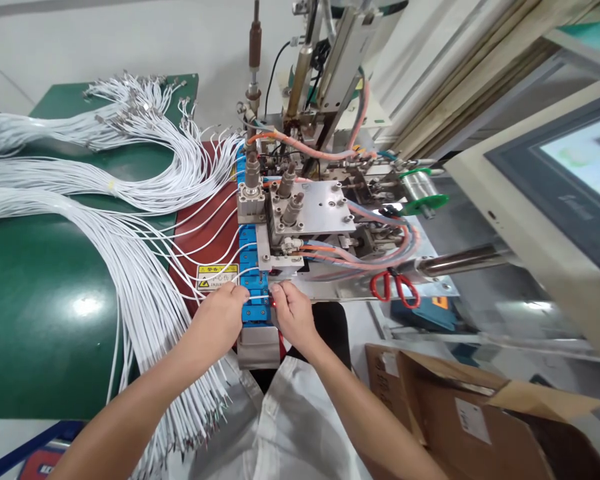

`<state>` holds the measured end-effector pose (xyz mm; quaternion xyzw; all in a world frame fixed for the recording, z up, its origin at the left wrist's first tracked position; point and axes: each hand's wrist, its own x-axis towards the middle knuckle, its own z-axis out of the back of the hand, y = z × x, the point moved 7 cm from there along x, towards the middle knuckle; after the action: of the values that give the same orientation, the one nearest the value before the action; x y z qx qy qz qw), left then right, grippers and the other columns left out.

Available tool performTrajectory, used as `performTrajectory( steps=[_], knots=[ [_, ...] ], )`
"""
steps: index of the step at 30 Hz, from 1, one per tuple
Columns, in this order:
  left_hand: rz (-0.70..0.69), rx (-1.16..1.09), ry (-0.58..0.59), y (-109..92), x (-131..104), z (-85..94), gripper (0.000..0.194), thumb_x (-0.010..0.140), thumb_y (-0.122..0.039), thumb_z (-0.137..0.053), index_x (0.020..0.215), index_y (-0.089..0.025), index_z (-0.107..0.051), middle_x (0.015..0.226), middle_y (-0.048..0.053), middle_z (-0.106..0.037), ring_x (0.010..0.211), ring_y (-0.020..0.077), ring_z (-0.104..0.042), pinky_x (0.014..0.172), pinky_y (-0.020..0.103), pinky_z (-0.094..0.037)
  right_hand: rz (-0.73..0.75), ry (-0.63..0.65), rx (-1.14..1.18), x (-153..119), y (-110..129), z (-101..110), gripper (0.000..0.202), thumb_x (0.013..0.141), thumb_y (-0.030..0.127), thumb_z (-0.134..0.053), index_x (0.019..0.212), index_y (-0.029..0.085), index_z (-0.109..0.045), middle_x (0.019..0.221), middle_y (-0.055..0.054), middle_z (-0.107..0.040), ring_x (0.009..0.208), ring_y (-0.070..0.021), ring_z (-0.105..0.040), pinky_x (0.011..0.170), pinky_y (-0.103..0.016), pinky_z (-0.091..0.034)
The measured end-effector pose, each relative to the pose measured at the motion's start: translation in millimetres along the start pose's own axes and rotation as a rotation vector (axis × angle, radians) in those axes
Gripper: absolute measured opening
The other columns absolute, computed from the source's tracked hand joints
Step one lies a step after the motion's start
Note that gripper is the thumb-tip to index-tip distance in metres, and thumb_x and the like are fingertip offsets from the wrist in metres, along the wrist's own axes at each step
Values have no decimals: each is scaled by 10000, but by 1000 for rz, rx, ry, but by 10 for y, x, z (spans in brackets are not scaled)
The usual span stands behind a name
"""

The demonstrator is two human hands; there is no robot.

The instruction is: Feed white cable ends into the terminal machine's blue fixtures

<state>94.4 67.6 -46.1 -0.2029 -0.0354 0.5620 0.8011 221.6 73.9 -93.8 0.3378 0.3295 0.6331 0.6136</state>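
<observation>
A white cable lies across one of the blue fixture blocks at the near end of the machine. On its left side, my left hand pinches the cable beside the block. My right hand is closed at the cable's other end, by a small red light; its fingertips hide that end. Several more white cables run into the blue blocks farther up the row. A large bundle of white cables spreads left of my hands, its near ends hanging over the table edge by my left forearm.
The soldering machine stands ahead, with orange hoses and a solder wire spool. Red-handled scissors lie on its base plate. A monitor and an open cardboard box are at right. The green table is at left.
</observation>
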Motion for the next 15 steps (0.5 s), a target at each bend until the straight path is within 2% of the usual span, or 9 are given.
performTrajectory(
  steps=[5,9,12,15],
  knots=[
    [10,124,-8,-75,-31,39,243,846,-80,-359,891,-121,-594,795,96,-576,771,217,-553,724,356,-446,-70,-31,62,-35,-53,-35,346,879,360,-317,565,218,-341,517,46,-372,490,-116,-372,483,-233,-286],
    [-66,239,-113,-127,-86,117,221,850,-123,-404,877,-159,-620,802,88,-581,795,237,-518,741,393,-431,-100,-7,98,-10,-67,6,367,866,399,-358,551,212,-361,516,46,-384,506,-118,-385,502,-230,-297],
    [-130,205,-144,-108,-115,103,257,857,-101,-388,995,-160,-597,894,91,-575,845,227,-504,760,370,-440,-138,-100,204,-6,-87,134,345,858,419,-381,595,203,-434,539,41,-438,534,-120,-422,536,-230,-329],
    [-160,167,-199,-84,-166,150,319,869,-89,-366,1160,-117,-494,1072,119,-535,963,224,-486,831,363,-424,-151,-178,354,-38,-104,259,324,857,427,-388,671,190,-507,582,28,-486,562,-124,-450,553,-233,-356]
  ],
)
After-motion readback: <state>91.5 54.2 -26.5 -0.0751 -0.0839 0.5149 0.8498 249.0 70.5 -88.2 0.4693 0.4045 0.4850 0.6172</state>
